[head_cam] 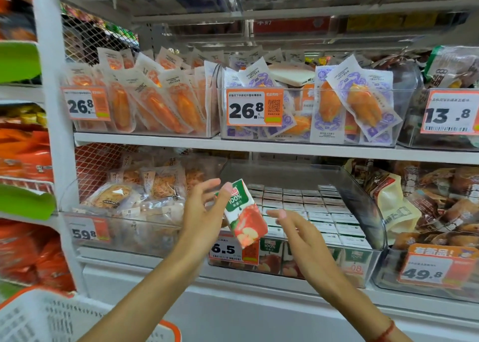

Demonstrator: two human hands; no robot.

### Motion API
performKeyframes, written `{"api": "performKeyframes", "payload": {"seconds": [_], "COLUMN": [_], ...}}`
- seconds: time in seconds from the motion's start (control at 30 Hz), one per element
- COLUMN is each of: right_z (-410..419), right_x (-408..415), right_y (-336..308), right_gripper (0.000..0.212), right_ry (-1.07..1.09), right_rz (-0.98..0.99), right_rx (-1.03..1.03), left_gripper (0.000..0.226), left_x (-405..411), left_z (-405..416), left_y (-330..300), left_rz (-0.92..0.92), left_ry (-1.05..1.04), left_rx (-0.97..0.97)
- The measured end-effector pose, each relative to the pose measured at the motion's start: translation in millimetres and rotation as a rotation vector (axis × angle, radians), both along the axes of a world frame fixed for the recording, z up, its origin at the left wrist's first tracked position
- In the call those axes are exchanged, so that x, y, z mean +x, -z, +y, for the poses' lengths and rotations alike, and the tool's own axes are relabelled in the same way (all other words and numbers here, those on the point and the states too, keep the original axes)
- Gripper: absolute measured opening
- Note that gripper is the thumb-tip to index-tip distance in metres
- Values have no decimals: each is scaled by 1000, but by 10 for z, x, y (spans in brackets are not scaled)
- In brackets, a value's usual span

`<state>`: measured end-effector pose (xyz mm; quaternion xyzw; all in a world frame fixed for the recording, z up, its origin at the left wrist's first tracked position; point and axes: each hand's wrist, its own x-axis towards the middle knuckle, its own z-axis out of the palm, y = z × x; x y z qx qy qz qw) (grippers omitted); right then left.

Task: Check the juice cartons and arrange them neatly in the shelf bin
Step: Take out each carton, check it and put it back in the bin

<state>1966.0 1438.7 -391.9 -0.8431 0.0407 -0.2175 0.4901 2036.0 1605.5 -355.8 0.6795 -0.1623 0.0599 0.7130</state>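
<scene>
While the white metal shelf [259, 151] carries several clear bins, the task turns on one: the clear plastic shelf bin [373, 227] on the lower level, packed with rows of small apple-juice cartons [311, 209], too many and too blurred to count. One green-and-red apple-juice carton [245, 213] is out of the bin, held just in front of its left front corner. Its long axis is tilted, top leaning up and left, bottom pointing down toward the bin's price label [233, 251]. The left hand [204, 212] holds it, thumb curled over the top edge, the other fingers spread behind. The right hand [298, 227] is open, fingers loosely apart, just right of the carton and apparently not touching it. It is the nearer hand to the rows, so I judge it better placed to clear a slot.
</scene>
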Motion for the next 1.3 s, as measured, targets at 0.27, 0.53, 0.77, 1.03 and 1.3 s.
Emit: {"api": "performKeyframes", "payload": {"seconds": [0.27, 0.53, 0.77, 1.03, 1.3], "right_z": [309, 280, 222, 154, 143], "right_x": [-54, 17, 45, 16, -5], "right_y": [1, 118, 135, 96, 64], "right_gripper": [35, 37, 40, 25, 40], "right_ry": [-270, -199, -197, -284, -397], "right_rz": [157, 173, 207, 296, 307], "right_rx": [236, 281, 272, 256, 378], "left_gripper": [34, 31, 25, 30, 23], "left_x": [-265, -224, -224, -181, -164], "left_z": [123, 190, 217, 191, 187], "left_y": [342, 553, 580, 581, 566], "left_rz": [196, 321, 263, 278, 298], "left_ry": [65, 222, 285, 233, 145], "left_rx": [-15, 36, 85, 55, -90]}}
